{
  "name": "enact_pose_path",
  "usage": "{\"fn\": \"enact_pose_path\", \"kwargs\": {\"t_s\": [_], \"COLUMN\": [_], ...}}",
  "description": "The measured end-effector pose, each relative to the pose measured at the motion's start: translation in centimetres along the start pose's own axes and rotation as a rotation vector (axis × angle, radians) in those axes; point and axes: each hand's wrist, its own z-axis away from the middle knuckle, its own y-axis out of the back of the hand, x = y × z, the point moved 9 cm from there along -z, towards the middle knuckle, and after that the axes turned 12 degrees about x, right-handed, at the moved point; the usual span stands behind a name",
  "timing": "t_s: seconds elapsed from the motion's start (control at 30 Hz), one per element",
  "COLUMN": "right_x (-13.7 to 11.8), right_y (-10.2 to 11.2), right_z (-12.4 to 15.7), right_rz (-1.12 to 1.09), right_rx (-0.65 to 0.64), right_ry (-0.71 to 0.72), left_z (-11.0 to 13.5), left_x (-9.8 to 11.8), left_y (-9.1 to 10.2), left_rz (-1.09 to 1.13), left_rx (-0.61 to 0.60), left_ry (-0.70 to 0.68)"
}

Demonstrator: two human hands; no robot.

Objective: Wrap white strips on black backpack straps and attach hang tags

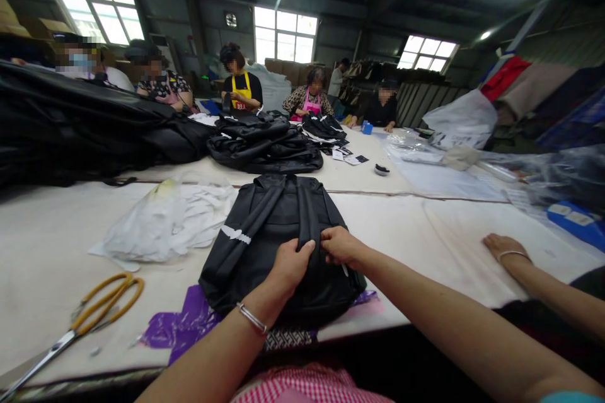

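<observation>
A black backpack (274, 251) lies on the table in front of me, its two shoulder straps facing up. Around the left-hand strap is a white paper band (236, 234). My left hand (292, 264), with a silver bangle at the wrist, is closed on the lower part of the right-hand shoulder strap (308, 210). My right hand (341, 246) is closed in a pinch at that strap's right edge; what its fingertips hold is hidden. Just below those fingers a small white bit shows. Purple plastic (186, 324) sticks out from under the backpack.
Large scissors (101, 308) with orange handles lie at the left. Behind them sits a clear bag of white strips (163, 220). Black bags (265, 141) are piled across the table. A co-worker's hand (507, 248) rests at the right; several people work at the far side.
</observation>
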Motion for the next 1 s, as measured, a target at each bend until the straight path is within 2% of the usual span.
{"fn": "enact_pose_path", "kwargs": {"t_s": [0.07,0.13,0.43,0.53,0.7,0.83,1.0], "right_x": [-0.1,0.0,-0.2,-0.2,0.5,0.9,0.7], "right_y": [0.1,-0.3,-1.2,-0.8,-0.5,-0.8,-0.3], "right_z": [-0.6,-0.9,0.2,0.0,-0.4,-0.6,-0.7], "right_rz": [-0.008,-0.046,-0.362,-0.453,-0.378,-0.422,-0.385], "right_rx": [0.085,0.101,-0.002,0.051,0.157,0.158,0.165], "right_ry": [0.009,0.003,-0.064,-0.100,-0.133,-0.144,-0.105], "left_z": [-0.1,-0.1,-0.2,-0.4,-0.6,-0.3,0.1], "left_x": [0.3,0.2,0.4,0.5,-0.8,-1.8,-1.7], "left_y": [0.0,0.2,0.3,0.2,0.0,-0.2,-0.3], "left_rz": [-0.019,-0.048,-0.055,-0.095,-0.125,0.031,0.242], "left_rx": [0.012,0.025,0.015,0.013,0.015,-0.027,-0.087], "left_ry": [-0.026,-0.026,-0.037,-0.070,-0.094,-0.003,0.068]}}
